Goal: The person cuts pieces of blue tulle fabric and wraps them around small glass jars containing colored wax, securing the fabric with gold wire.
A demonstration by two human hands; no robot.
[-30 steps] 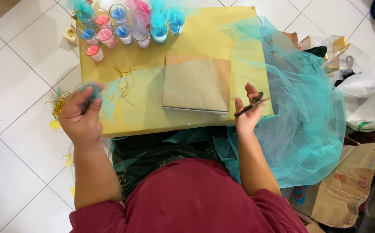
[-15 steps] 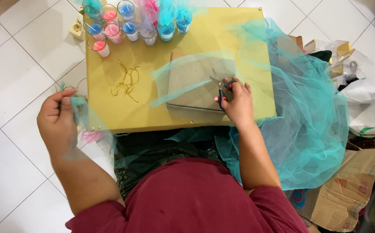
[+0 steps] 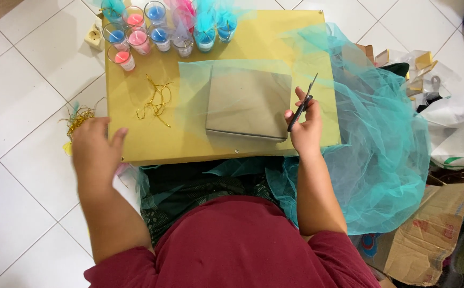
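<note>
My right hand (image 3: 305,127) holds black scissors (image 3: 302,104), blades closed and pointing up, at the right edge of a grey cardboard square (image 3: 248,102). Sheer teal tulle (image 3: 200,88) lies spread over that square on the yellow board (image 3: 141,144). My left hand (image 3: 94,149) hovers with fingers apart over the board's left front corner, holding nothing. Loose gold strings (image 3: 156,102) lie on the board between my hands.
Several small glass candles, pink and blue, some wrapped in tulle, stand along the board's far edge (image 3: 160,29). A big heap of teal tulle (image 3: 386,149) spills off to the right. Cardboard (image 3: 434,234), small boxes and a white bag (image 3: 456,128) lie on the tiled floor.
My left hand let go of the cut tulle strip and came back toward the board. My right hand lifted the scissors off the square and moved right; a tulle piece now lies flat over the square.
</note>
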